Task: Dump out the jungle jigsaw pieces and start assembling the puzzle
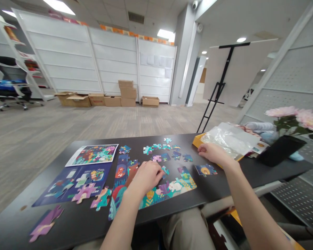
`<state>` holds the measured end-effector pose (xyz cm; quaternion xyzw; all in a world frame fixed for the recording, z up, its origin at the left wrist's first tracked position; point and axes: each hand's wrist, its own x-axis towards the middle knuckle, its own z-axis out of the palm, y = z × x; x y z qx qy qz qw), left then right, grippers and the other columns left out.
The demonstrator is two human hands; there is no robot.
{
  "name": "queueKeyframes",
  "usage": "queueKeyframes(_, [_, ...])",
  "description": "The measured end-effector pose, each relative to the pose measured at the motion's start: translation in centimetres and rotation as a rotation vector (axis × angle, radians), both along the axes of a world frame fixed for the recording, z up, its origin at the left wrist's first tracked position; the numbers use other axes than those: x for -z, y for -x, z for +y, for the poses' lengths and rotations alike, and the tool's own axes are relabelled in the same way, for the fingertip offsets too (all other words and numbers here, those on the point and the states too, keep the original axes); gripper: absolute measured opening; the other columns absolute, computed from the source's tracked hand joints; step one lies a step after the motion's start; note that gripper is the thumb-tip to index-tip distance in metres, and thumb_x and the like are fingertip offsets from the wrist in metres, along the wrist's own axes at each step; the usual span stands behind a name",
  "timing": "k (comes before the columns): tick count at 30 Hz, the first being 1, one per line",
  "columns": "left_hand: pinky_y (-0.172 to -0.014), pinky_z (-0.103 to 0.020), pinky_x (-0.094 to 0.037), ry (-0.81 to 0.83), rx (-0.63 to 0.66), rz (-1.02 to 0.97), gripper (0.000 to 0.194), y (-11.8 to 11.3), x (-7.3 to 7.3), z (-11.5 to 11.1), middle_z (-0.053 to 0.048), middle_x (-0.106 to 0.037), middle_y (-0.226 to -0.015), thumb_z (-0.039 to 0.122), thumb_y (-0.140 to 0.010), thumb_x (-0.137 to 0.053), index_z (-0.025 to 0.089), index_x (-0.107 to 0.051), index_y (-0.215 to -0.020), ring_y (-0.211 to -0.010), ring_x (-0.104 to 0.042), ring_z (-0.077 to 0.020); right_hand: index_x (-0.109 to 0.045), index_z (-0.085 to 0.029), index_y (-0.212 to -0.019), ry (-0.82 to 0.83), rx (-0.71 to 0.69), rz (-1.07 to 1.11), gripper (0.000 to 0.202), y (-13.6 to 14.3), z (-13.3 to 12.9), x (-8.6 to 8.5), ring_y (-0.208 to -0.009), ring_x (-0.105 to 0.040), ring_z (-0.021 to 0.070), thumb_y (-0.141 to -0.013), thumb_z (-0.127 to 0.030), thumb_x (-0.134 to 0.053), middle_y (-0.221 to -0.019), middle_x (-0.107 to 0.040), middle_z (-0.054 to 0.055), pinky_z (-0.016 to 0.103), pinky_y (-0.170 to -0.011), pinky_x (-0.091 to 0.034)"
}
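My left hand [148, 176] is over the partly joined puzzle [172, 187] on the black table, its fingers curled at a small teal piece [165, 171]; whether it grips that piece is hard to tell. My right hand [211, 152] rests by the edge of the yellow box [198, 139], fingers curled in, and what they hold, if anything, is hidden. Below it lies a joined navy section with a yellow round shape [206, 170]. Several loose pieces [176, 155] are scattered behind the puzzle. The joined part forms an L along the left and front edges.
At the left, a printed picture sheet [94, 155] overlaps a dark blue sheet [67, 185] bearing puzzle pieces. A purple piece [45, 224] lies at the front left. Clear plastic [224, 140] fills the yellow box. A black vase [281, 151] with pink flowers stands far right.
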<state>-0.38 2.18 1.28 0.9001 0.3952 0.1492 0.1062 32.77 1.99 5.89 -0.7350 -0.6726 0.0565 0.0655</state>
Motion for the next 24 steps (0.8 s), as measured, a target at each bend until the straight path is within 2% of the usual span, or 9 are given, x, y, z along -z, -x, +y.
queueKeyframes(6, [-0.087, -0.035, -0.048, 0.024, 0.009, 0.006, 0.024, 0.3, 0.1, 0.2, -0.007, -0.078, -0.099, 0.029, -0.099, -0.055, 0.021, -0.077, -0.092, -0.097, -0.069, -0.0240, -0.077, -0.019, -0.100, 0.177, -0.005, -0.076, 0.023, -1.2, -2.5, -0.4, -0.091, -0.071, 0.0246, -0.078, -0.016, -0.071, -0.100, -0.078, 0.008, 0.029, -0.075, -0.048])
queueKeyframes(9, [-0.090, -0.036, -0.048, -0.004, 0.017, -0.029, 0.023, 0.7, 0.2, 0.2, -0.006, -0.077, -0.101, 0.029, -0.100, -0.055, 0.021, -0.076, -0.095, -0.100, -0.069, -0.0241, -0.075, -0.019, -0.111, 0.270, -0.033, -0.120, 0.043, -1.4, -3.1, 0.2, -0.101, -0.070, 0.0284, -0.069, -0.016, -0.078, -0.111, -0.075, 0.010, 0.030, -0.079, -0.049])
queueKeyframes(13, [-0.090, -0.036, -0.047, -0.074, 0.017, -0.087, 0.021, 1.6, 0.5, 0.3, -0.005, -0.077, -0.102, 0.029, -0.101, -0.055, 0.022, -0.074, -0.094, -0.101, -0.068, -0.0232, -0.072, -0.020, -0.122, 0.292, -0.104, -0.078, 0.063, -1.3, -3.5, 1.5, -0.110, -0.067, 0.0300, -0.060, -0.015, -0.082, -0.123, -0.071, 0.011, 0.031, -0.090, -0.050])
queueKeyframes(16, [-0.090, -0.035, -0.047, -0.119, -0.006, -0.104, 0.022, 2.4, 0.6, 0.3, -0.005, -0.077, -0.102, 0.028, -0.101, -0.054, 0.022, -0.073, -0.092, -0.101, -0.068, -0.0229, -0.073, -0.020, -0.119, 0.280, -0.130, -0.046, 0.059, -1.5, -3.4, 2.5, -0.105, -0.068, 0.0286, -0.061, -0.015, -0.081, -0.117, -0.072, 0.010, 0.031, -0.089, -0.050])
queueKeyframes(21, [-0.089, -0.036, -0.048, -0.113, -0.052, -0.098, 0.020, 4.0, 0.2, 0.2, -0.005, -0.077, -0.101, 0.025, -0.100, -0.055, 0.021, -0.073, -0.093, -0.100, -0.067, -0.0232, -0.072, -0.017, -0.102, 0.296, -0.074, 0.010, 0.041, -2.6, -2.6, 3.4, -0.087, -0.068, 0.0245, -0.063, -0.025, -0.081, -0.099, -0.073, 0.008, 0.029, -0.070, -0.049])
queueKeyframes(24, [-0.089, -0.035, -0.048, -0.095, -0.073, -0.111, 0.020, 4.9, -0.2, -0.1, -0.005, -0.076, -0.100, 0.025, -0.100, -0.055, 0.020, -0.073, -0.093, -0.100, -0.067, -0.0225, -0.068, -0.019, -0.094, 0.294, -0.058, 0.020, 0.038, -3.4, -2.3, 3.6, -0.083, -0.066, 0.0222, -0.061, -0.030, -0.082, -0.095, -0.072, 0.006, 0.028, -0.067, -0.047])
